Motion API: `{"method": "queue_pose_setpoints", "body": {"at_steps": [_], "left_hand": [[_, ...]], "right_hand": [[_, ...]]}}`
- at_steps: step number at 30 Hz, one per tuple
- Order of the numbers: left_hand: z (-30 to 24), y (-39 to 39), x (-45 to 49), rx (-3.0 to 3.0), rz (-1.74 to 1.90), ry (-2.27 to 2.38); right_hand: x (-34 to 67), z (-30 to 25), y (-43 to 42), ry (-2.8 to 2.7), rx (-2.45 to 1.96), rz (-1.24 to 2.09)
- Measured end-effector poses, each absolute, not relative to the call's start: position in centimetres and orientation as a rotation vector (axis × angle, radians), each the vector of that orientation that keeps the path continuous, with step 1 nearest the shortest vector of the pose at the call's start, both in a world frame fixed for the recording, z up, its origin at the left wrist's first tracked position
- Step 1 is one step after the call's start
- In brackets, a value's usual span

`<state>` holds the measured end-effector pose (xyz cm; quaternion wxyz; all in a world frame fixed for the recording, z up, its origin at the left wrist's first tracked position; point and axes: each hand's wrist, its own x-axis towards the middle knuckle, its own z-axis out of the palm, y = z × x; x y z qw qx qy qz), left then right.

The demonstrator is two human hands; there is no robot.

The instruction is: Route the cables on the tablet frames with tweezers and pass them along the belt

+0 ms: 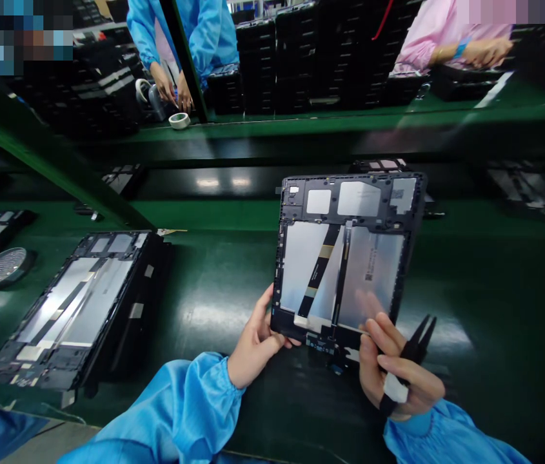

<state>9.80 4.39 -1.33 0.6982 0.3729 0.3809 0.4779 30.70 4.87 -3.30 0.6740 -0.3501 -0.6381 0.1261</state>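
Recorder: Head view. Where is the unit?

Inspector: The open tablet unit (359, 251) is tilted above the worktop (214, 277), inner side facing the camera. A dark ribbon cable (318, 274) runs slantwise across its silver plates.

Recorder: Condition of the left hand (256, 338)?

Inspector: Its grip is closed on the unit's lower left corner, thumb in front.

Recorder: And the right hand (398, 377)?

Inspector: Its grip is closed around black tweezers (414, 349), points upward and slightly apart. The raised fingers are blurred at the unit's lower right edge; I cannot tell whether they touch it.

Recorder: Surroundings?

Inspector: To the left, a similar unit (79, 303) lies face up on a dark stack (129, 328). A round dish (1, 269) sits beyond it, further left. Across the line, a co-worker in blue sleeves (214, 38) has both hands near a white tape roll (179, 120); another wears pink sleeves (427, 32).
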Motion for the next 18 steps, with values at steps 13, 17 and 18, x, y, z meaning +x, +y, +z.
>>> {"method": "queue_pose_setpoints", "body": {"at_steps": [13,17,18], "left_hand": [[-1.2,4.1,9.8,0.806,1.093,0.822],[-1.3,4.1,9.6,0.803,1.071,0.801],[-1.3,4.1,9.5,0.806,1.062,0.802]], "right_hand": [[29.8,-2.8,5.0,-1.437,-0.784,0.073],[30.0,-2.3,5.2,-1.466,-0.878,0.074],[30.1,-2.2,5.2,-1.481,-0.906,0.071]]}}
